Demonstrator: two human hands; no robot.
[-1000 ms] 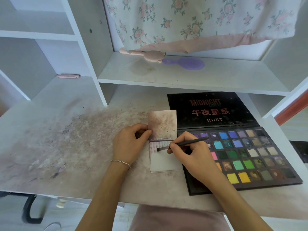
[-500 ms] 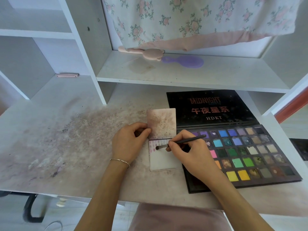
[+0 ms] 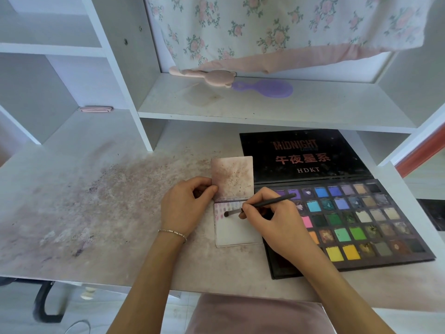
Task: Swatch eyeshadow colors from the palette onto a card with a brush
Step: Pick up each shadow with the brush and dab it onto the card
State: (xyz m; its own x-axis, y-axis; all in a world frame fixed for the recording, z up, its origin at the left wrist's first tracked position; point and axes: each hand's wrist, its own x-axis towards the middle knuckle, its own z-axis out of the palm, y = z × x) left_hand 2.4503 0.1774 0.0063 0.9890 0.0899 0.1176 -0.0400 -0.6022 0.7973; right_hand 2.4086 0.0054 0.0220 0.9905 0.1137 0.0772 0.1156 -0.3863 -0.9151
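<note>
A white card (image 3: 234,232) lies on the desk with pink swatch marks along its top left. A second, stained card (image 3: 233,175) rests above it. My left hand (image 3: 186,206) pinches the stained card's lower left corner. My right hand (image 3: 267,218) grips a thin dark brush (image 3: 262,204) like a pen, its tip touching the white card near the pink marks. The open eyeshadow palette (image 3: 349,220), black with many colored pans, lies just right of the cards, partly under my right hand.
The desk surface (image 3: 96,201) is smeared with purple powder on the left. A shelf above holds a pink bear-shaped item (image 3: 214,77) and a purple hairbrush (image 3: 267,89). Floral fabric (image 3: 277,27) hangs behind. A pink cushion (image 3: 252,314) sits below the desk edge.
The brush tip has shifted slightly left across the white card toward the pink marks. My left hand has stayed on the stained card.
</note>
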